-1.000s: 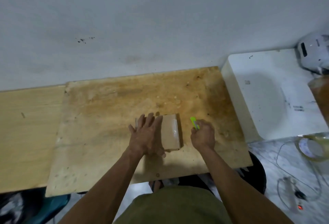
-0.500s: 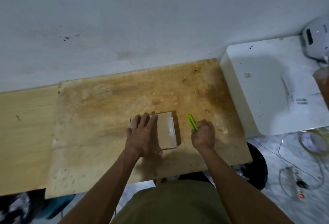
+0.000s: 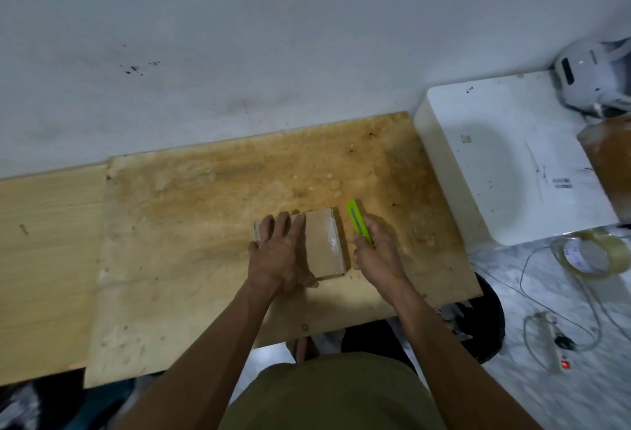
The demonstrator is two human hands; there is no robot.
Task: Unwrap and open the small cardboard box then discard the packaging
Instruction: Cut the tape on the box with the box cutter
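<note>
Stained rough plywood board [image 3: 211, 224] fills the centre, with a smooth white rectangular casing [image 3: 505, 163] at 3 o'clock of it. Small flat cardboard box [image 3: 324, 245], glossy tape across its top, lies on the board toward its 5 o'clock. Left hand [image 3: 278, 255] flat on the box, fingers spread wide. Right hand [image 3: 377, 253], at the box's 3 o'clock, closed around a slim lime-green utility knife [image 3: 356, 221] angled toward 11.
</note>
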